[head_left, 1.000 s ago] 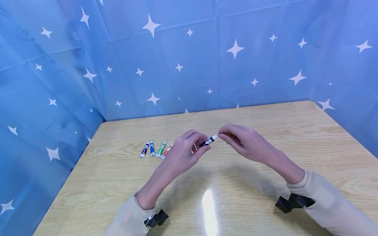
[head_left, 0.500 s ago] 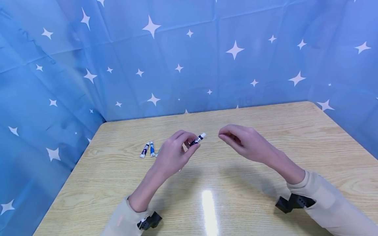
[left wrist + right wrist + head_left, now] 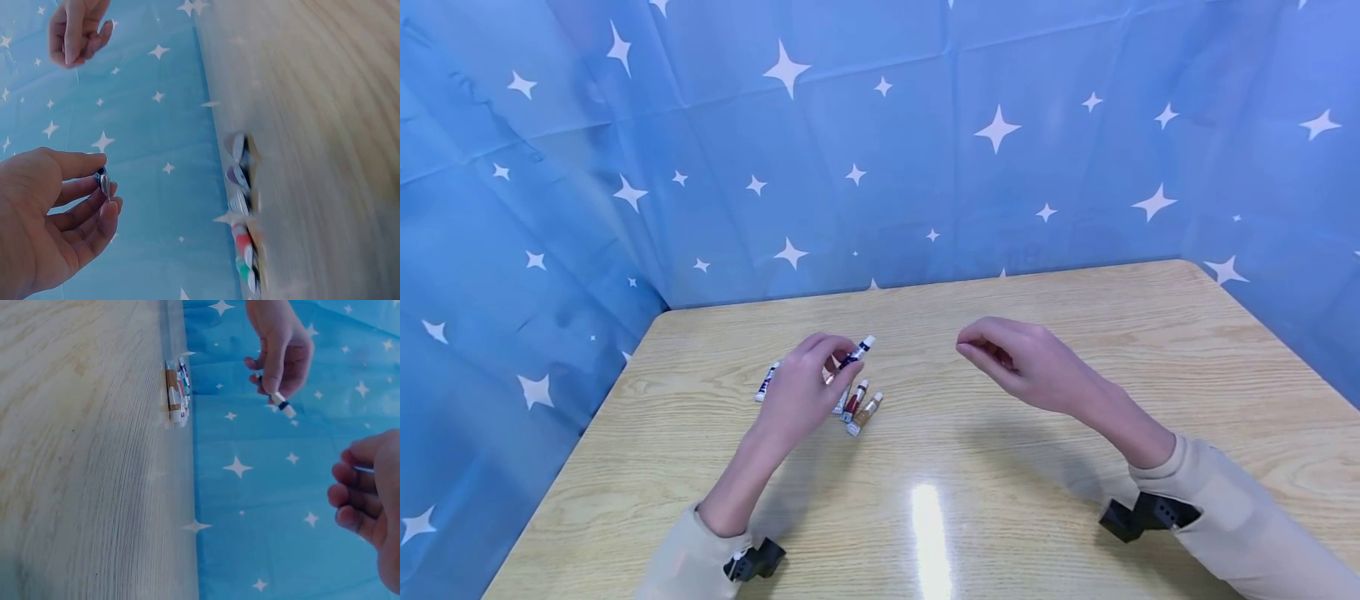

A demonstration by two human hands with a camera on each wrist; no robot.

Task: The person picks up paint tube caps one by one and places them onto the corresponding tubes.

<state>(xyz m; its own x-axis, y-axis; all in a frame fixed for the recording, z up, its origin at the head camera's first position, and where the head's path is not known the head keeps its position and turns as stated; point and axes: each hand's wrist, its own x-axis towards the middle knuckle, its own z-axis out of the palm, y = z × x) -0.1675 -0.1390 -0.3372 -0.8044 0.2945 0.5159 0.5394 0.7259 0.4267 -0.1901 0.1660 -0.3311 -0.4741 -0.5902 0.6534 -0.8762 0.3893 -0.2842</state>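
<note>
My left hand (image 3: 801, 383) pinches a small dark paint tube (image 3: 859, 350) between thumb and fingers, its white cap tilted up and to the right. The hand is raised over a group of paint tubes lying on the wooden table and covers some of them. Beside it show a dark red tube (image 3: 854, 400) and an ochre tube (image 3: 866, 413), with a purple one (image 3: 767, 382) past its far side. A red tube (image 3: 242, 240) and a green tube (image 3: 244, 269) appear in the left wrist view. Off to the right, my right hand (image 3: 1026, 362) hovers with loosely curled fingers, holding nothing.
Light wood-grain table (image 3: 1045, 525) lies under both hands, with a bright reflection near its front. Behind its far edge hangs a blue curtain (image 3: 910, 150) with white stars. Black wrist cameras (image 3: 756, 560) sit on the sleeves.
My left hand has moved left with the dark tube, away from the right hand, uncovering the dark red and ochre tubes and covering others. The right hand has stayed in place.
</note>
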